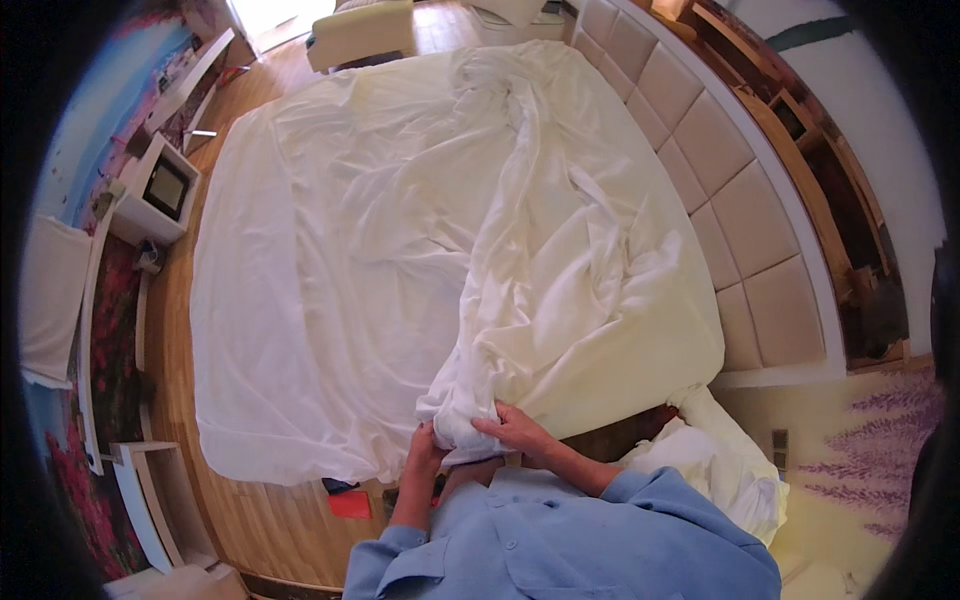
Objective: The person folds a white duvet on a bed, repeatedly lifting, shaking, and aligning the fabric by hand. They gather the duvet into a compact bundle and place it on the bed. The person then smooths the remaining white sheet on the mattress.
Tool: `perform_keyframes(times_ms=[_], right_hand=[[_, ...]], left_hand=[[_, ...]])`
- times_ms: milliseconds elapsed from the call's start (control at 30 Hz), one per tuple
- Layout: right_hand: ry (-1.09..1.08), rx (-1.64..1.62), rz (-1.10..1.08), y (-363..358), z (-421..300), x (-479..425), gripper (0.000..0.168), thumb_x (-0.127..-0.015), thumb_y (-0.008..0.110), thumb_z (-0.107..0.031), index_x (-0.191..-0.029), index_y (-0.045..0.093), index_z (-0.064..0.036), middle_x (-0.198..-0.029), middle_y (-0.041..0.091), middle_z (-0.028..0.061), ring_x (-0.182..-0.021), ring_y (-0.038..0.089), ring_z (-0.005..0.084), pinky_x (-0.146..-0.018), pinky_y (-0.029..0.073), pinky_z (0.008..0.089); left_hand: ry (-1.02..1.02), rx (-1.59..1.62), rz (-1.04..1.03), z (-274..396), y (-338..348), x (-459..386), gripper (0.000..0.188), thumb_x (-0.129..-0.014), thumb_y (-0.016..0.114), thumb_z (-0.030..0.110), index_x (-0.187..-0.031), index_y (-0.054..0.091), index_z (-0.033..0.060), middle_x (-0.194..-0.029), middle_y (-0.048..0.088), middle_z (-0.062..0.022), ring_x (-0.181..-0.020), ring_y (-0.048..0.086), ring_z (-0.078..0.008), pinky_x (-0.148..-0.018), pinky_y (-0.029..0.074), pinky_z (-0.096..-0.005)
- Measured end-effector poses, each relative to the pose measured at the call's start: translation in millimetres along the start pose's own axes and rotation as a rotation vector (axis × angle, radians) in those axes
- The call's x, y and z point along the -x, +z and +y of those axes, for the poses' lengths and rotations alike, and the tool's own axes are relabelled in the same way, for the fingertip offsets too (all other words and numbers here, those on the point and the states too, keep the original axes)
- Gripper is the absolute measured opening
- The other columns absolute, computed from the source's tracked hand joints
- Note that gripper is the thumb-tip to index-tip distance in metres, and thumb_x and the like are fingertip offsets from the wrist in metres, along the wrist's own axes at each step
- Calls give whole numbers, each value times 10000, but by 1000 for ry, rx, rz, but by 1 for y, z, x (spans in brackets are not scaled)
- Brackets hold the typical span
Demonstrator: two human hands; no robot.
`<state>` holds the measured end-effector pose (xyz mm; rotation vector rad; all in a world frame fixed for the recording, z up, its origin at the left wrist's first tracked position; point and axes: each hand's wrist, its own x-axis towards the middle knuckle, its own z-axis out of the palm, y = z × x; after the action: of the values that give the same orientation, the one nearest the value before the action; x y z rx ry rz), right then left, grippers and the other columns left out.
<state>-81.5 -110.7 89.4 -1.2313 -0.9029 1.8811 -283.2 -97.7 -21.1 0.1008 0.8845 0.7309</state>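
A rumpled white duvet cover or sheet (480, 300) lies over the bed (637, 352), with a long raised fold running from the far side to the near edge. At that edge my left hand (427, 444) grips the bunched white fabric from the left side. My right hand (514, 429) holds the same bunch on its right, thumb on top. Some fingers of both hands are hidden by the cloth. Both hands are close together, just in front of my body.
A padded beige headboard (742, 195) borders the bed on the right. More white bedding (697, 457) is heaped at the near right corner. A red object (350, 505) lies on the wooden floor (262, 525). White furniture (154, 195) stands along the left wall; a yellowish seat (360, 36) is beyond the bed.
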Motion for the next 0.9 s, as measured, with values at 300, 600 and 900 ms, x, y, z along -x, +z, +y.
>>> perform_keyframes(times_ms=[300, 600, 900], right_hand=[[20, 144, 450, -56, 5, 0, 309, -868, 559, -269, -1013, 605, 0, -846, 631, 48, -762, 571, 139, -695, 469, 299], [-97, -19, 385, -119, -33, 4, 194, -842, 597, -239, -916, 621, -62, -721, 604, -28, -566, 508, 39, -474, 374, 198], [-48, 195, -10, -103, 5, 1, 302, -823, 606, -228, -1068, 580, -53, -863, 604, -3, -705, 530, 72, -552, 411, 222]], left_hand=[[71, -300, 403, -24, 0, 10, 440, -827, 533, 177, -1224, 416, 28, -1094, 546, -123, -932, 585, -262, -750, 522, -404], [251, -254, 323, -75, -2, -10, 434, -796, 575, 142, -1197, 463, 18, -1078, 560, -111, -921, 592, -258, -760, 515, -401], [300, -130, 349, -73, 71, 27, 431, -751, 547, 88, -1160, 470, -22, -1070, 561, -140, -918, 585, -260, -787, 494, -392]])
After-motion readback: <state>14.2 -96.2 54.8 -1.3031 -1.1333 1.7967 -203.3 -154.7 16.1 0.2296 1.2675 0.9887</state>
